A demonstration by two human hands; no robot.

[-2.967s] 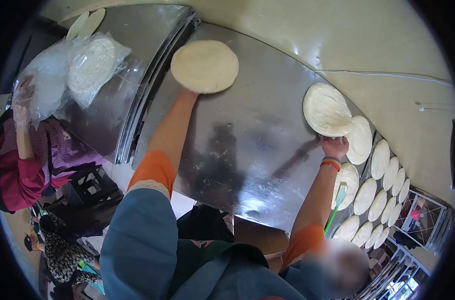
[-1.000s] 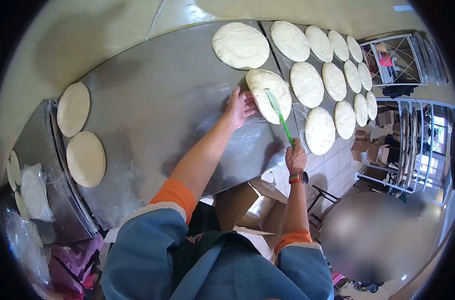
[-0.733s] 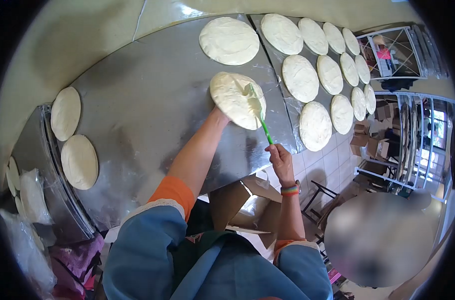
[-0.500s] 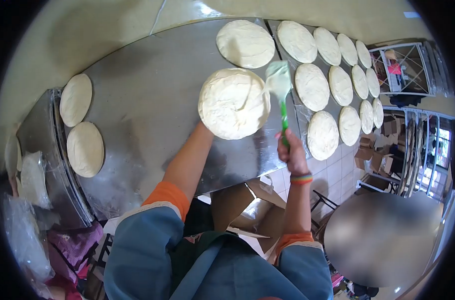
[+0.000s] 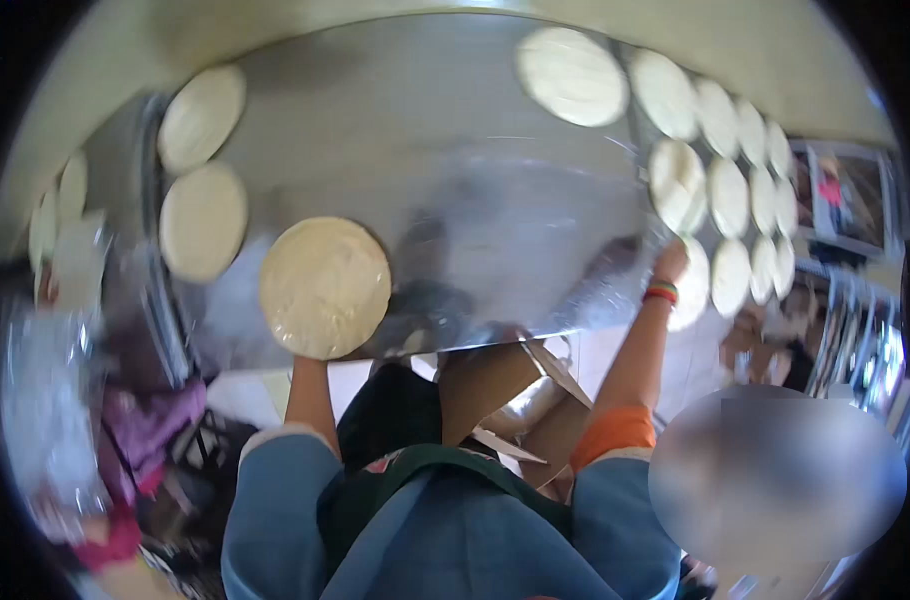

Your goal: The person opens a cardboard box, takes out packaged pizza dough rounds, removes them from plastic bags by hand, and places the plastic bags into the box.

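A flat round dough disc (image 5: 325, 288) sits over my left hand, which is hidden beneath it; only the forearm shows below. The disc's upper face looks tan and fairly smooth, with a shiny lower rim. At the right, my right hand (image 5: 672, 262) is closed, in front of a pale disc (image 5: 691, 300). The spatula's pale head (image 5: 683, 196) appears over the neighbouring disc, blurred; its green handle is mostly hidden by the hand. A rainbow band circles the right wrist.
Rows of pale discs (image 5: 730, 198) cover the right of the metal table (image 5: 455, 180). Two more (image 5: 203, 220) lie at the left. An open cardboard box (image 5: 490, 390) is below the front edge. Plastic bags (image 5: 50, 390) hang at left; racks (image 5: 845, 320) stand at right.
The view has shifted left. My left hand's disc has moved left and nearer; its face, white with spread before, looks tan now. My right hand with the spatula has moved right, away from it.
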